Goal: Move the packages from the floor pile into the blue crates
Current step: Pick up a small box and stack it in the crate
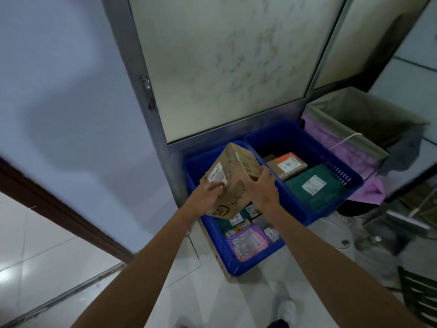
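Left side first: the left hand (208,197) has its fingers curled onto the labelled face of the cardboard box (234,178), down near the low corner. It's smeared with blur there, so the thumb is a guess, but it reads as a proper hold and not just a push.

The box is up in the air, tipped on a corner, hanging over the far half of the left crate (236,266). Below it at 6 o'clock that crate already has stuff in it, including a purple packet (247,242).

The right hand (263,188) is clamped on the opposite side, fingers wrapped over the box's upper right edge.

Handling-wise I'd call it stiff corrugated card that keeps its shape. It's probably not heavy, given it's carried tilted at arm's length. The taped faces could be a bit slick, so squeezing two opposite sides with fingers hooked over an edge is the way to go. No idea what's inside, so I'd set it down rather than drop it.

At 3 o'clock from the box is the right crate (347,179), with a green bag (305,200) and a small orange-topped box (287,166) inside. A hamper (350,147) sits at its 2 o'clock.
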